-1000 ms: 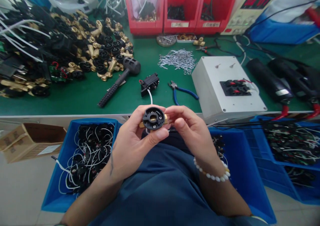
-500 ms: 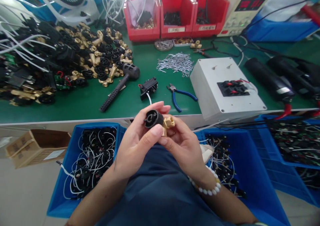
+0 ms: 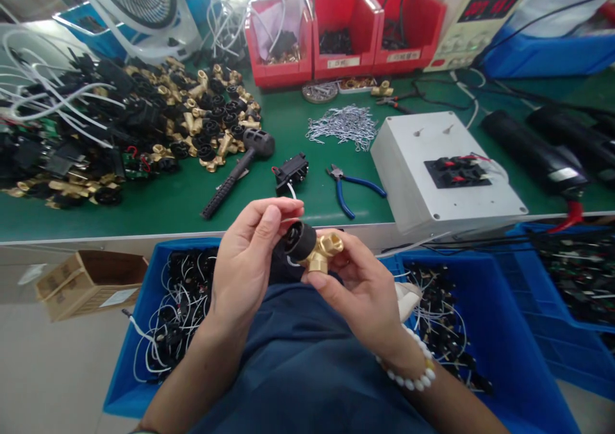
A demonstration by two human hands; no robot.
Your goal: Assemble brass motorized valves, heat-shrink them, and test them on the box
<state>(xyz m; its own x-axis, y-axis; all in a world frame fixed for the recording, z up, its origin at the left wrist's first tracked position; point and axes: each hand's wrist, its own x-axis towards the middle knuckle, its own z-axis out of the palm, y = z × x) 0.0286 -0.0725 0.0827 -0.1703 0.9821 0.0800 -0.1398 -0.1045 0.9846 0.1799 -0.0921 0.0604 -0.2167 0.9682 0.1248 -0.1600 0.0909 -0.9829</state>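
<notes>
Over my lap, both hands hold one small assembly: a brass fitting (image 3: 323, 252) with a round black plastic cap (image 3: 298, 240) on its left end. My left hand (image 3: 250, 261) curls its fingers over the black cap from the left. My right hand (image 3: 362, 286), with a white bead bracelet on the wrist, pinches the brass body from below and the right. A thin white wire shows just under the cap.
Blue bins (image 3: 144, 331) of black wired parts flank my lap. The green bench (image 3: 288, 120) carries a heap of brass-and-black fittings (image 3: 192, 120), a black mallet (image 3: 235, 168), a black connector (image 3: 291, 172), blue pliers (image 3: 353, 187), metal clips (image 3: 343, 123), a grey test box (image 3: 432, 171) and red bins (image 3: 336, 33).
The assembly has turned: the cap's face, first pointing at me, now points left and the brass body shows at the right. My view has tilted up a little.
</notes>
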